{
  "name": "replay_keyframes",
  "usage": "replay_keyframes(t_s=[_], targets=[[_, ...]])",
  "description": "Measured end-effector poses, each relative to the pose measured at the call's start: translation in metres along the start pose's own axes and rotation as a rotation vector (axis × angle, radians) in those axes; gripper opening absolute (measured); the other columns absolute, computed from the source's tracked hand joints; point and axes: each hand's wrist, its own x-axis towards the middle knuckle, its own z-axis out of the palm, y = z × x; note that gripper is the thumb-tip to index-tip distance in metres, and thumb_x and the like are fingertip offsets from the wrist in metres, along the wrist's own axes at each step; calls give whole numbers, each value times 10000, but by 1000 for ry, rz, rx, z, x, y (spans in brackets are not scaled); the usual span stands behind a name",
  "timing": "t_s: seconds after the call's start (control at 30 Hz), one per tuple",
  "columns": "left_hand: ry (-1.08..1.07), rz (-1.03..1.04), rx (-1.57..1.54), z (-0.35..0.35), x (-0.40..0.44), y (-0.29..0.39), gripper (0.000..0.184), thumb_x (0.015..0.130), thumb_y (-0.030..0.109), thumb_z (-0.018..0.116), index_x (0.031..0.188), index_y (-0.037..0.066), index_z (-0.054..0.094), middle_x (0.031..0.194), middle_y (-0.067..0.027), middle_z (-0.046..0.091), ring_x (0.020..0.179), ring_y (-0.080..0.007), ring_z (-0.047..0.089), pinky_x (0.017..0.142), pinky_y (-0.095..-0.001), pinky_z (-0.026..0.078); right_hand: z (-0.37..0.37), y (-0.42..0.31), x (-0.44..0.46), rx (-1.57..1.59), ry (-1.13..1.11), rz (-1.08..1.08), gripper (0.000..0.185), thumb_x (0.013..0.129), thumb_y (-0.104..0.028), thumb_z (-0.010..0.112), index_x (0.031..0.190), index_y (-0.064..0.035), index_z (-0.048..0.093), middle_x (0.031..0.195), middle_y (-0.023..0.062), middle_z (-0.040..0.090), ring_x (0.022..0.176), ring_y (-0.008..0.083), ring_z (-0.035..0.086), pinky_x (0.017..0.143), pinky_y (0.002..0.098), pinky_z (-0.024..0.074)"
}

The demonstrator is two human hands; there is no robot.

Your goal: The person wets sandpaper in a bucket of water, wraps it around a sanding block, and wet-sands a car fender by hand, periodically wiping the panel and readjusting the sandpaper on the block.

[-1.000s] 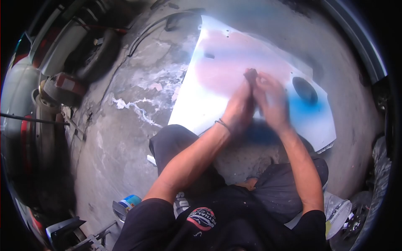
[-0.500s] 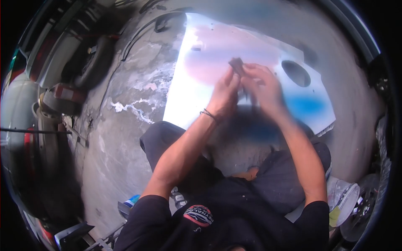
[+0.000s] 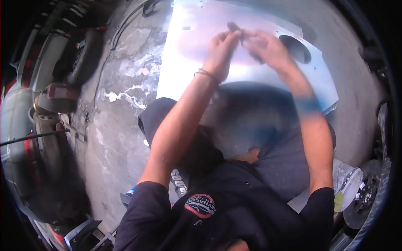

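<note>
Both of my hands are raised over a white car body panel [image 3: 184,77]. Between them is a small dark brown piece of sandpaper [image 3: 233,26], seemingly folded. My left hand [image 3: 222,50] pinches it between thumb and fingers, and a dark band circles that wrist. My right hand [image 3: 268,48] is blurred, its bent fingers meeting the same piece from the other side. On the panel I see a pinkish patch [image 3: 194,48] and an oval hole [image 3: 299,49] at the right.
Stained concrete floor [image 3: 113,138] surrounds the panel. At the left are a dark tyre [image 3: 88,56] and other car parts. A whitish bucket [image 3: 347,184] lies beside a wheel [image 3: 366,194] at the lower right. My bent knee [image 3: 157,111] is close to the panel's near edge.
My hands and the panel appear higher in the view. The hands have turned the sandpaper, and the right hand has shifted slightly away from the left.
</note>
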Motion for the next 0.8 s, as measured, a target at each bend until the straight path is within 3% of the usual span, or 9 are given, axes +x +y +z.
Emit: replay_keyframes(t_s=[0.07, 0.17, 0.23, 0.3, 0.33, 0.43, 0.5, 0.57, 0.8], targets=[[-47, 71, 115, 7, 4, 26, 736, 1018, 446, 765, 1475, -87, 547, 1421, -184, 669, 1383, -279, 618, 1219, -489, 401, -5, -13, 10, 27, 52, -67, 388, 1045, -384, 789, 1336, -128, 763, 942, -16, 744, 777, 56, 586, 686, 261, 473], [-21, 98, 135, 6, 12, 39, 781, 1026, 455, 753, 1511, -104, 499, 1514, -212, 620, 1476, -322, 570, 1262, -494, 370, 4, -34, 12, 51, 147, -120, 424, 1048, -444, 780, 1344, -141, 764, 908, -32, 709, 804, 48, 568, 686, 264, 440], [11, 115, 135, 3, 8, 51, 770, 1017, 469, 763, 1491, -96, 544, 1475, -219, 652, 1419, -308, 607, 1225, -466, 421, 7, -14, 25, 43, 129, -175, 434, 1049, -455, 782, 1343, -136, 766, 934, -19, 730, 832, 69, 583, 750, 276, 481], [34, -40, 683, -9, -1, 81, 728, 1013, 468, 771, 1471, -72, 603, 1424, -209, 696, 1354, -299, 637, 1150, -414, 489, 20, 15, 32, -9, 222, -238, 425, 1059, -431, 777, 1345, -117, 762, 967, 37, 773, 867, 122, 646, 849, 296, 522], [81, -30, 696, -25, 3, 80, 700, 1004, 481, 779, 1462, -32, 648, 1383, -195, 728, 1297, -284, 656, 1079, -385, 530, 21, 37, 33, -284, 293, -395, 363, 1066, -328, 764, 1351, -104, 761, 1057, 107, 801, 995, 256, 731, 982, 391, 547], [146, 103, 750, -82, 13, 90, 739, 987, 493, 794, 1510, -2, 627, 1384, -188, 730, 1262, -274, 670, 1061, -383, 538, 32, 91, 19, -773, 380, -355, 435, 1023, -213, 760, 1438, -93, 715, 1284, 163, 768, 1201, 371, 684, 1090, 450, 530], [141, -34, 993, -111, 13, 111, 801, 978, 491, 809, 1544, -27, 580, 1434, -215, 702, 1307, -302, 663, 1103, -399, 532, 40, 111, 5, -775, 436, -369, 459, 1008, -205, 766, 1456, -124, 709, 1328, 166, 732, 1236, 400, 643, 1117, 480, 502], [198, 77, 1308, -205, 54, 59, 981, 886, 584, 847, 1529, -91, 541, 1449, -321, 676, 1365, -415, 670, 1143, -445, 538, 45, 125, -14, -771, 483, -380, 487, 993, -197, 772, 1474, -155, 703, 1373, 170, 696, 1271, 428, 602, 1144, 510, 474], [-87, -733, 1481, -258, 14, 21, 1362, 801, 736, 869, 1659, -155, 299, 1607, -347, 527, 1514, -437, 533, 1267, -447, 436, 46, 140, -60, -933, 587, -314, 514, 1043, -193, 681, 1554, -183, 636, 1458, 143, 626, 1331, 400, 580, 1117, 567, 441]])
